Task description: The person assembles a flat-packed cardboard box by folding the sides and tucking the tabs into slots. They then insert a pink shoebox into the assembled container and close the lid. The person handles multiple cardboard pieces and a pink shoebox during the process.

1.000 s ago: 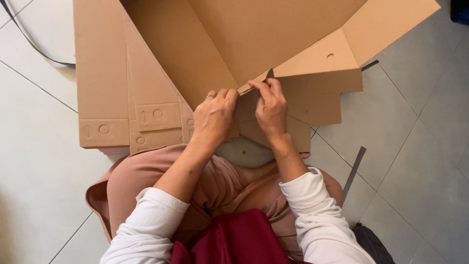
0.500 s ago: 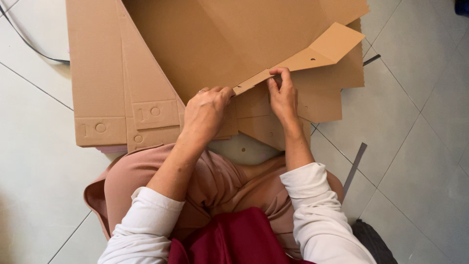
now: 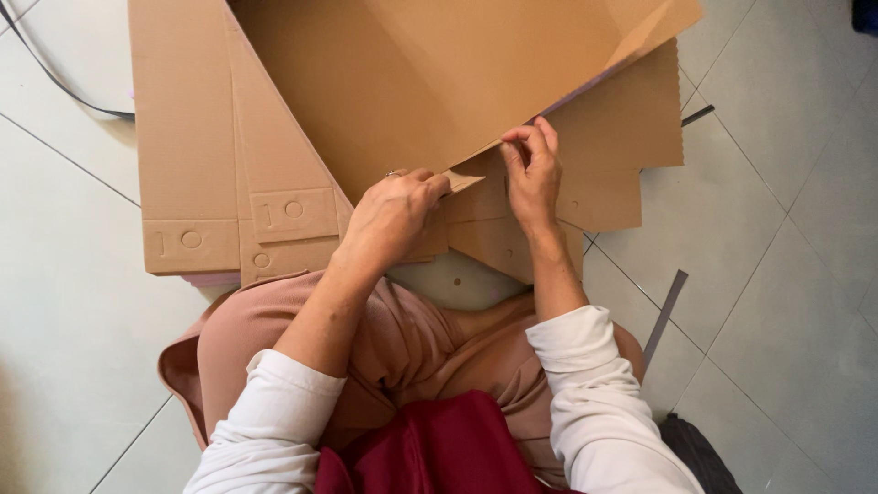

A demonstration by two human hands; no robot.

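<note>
A large brown cardboard sheet lies tilted over a stack of flat die-cut cardboard pieces on the tiled floor in front of my knees. My left hand grips the sheet's near edge at a small pointed tab, fingers curled around it. My right hand pinches the same edge a little to the right, thumb and fingertips closed on the cardboard. More flat cardboard shows under the raised sheet on the right.
Pale floor tiles surround the pile. A grey strip lies on the floor by my right knee. A black cable runs at the upper left, and a dark object sits at the lower right.
The folded-up flap on the right has come down and the big sheet now lies flatter. My right hand moved up and right along the edge; my left hand stayed on the tab.
</note>
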